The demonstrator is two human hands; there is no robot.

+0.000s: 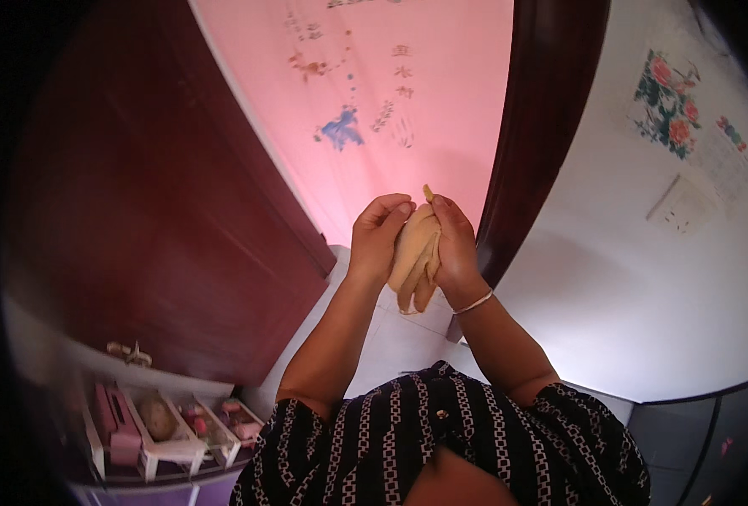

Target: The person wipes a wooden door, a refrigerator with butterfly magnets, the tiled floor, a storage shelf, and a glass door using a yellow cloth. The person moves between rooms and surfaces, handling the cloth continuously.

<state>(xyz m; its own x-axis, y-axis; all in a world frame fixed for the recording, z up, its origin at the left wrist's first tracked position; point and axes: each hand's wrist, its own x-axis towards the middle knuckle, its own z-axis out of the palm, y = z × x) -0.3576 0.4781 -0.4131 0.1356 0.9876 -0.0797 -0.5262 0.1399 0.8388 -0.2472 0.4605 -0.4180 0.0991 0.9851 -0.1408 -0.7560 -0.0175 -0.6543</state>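
A tan-yellow fabric glove (pixel 417 250) hangs in front of me with its fingers pointing down. My right hand (pixel 457 237) grips its upper side, and a small yellow end (pixel 428 192) sticks up beside the thumb. On the other side my left hand (pixel 379 234) pinches near the top edge with thumb and fingertips; that contact is partly hidden behind the fingers. A thin pale bracelet (pixel 474 302) circles my right wrist.
A pink printed curtain (pixel 374 158) hangs in the doorway ahead, above a tiled floor (pixel 380 345). Left stands a dark red door (pixel 158 209); right are the door frame (pixel 538 114) and white wall (pixel 601 284). White shelves (pixel 177 452) with small items sit lower left, a dark cabinet (pixel 671 436) lower right.
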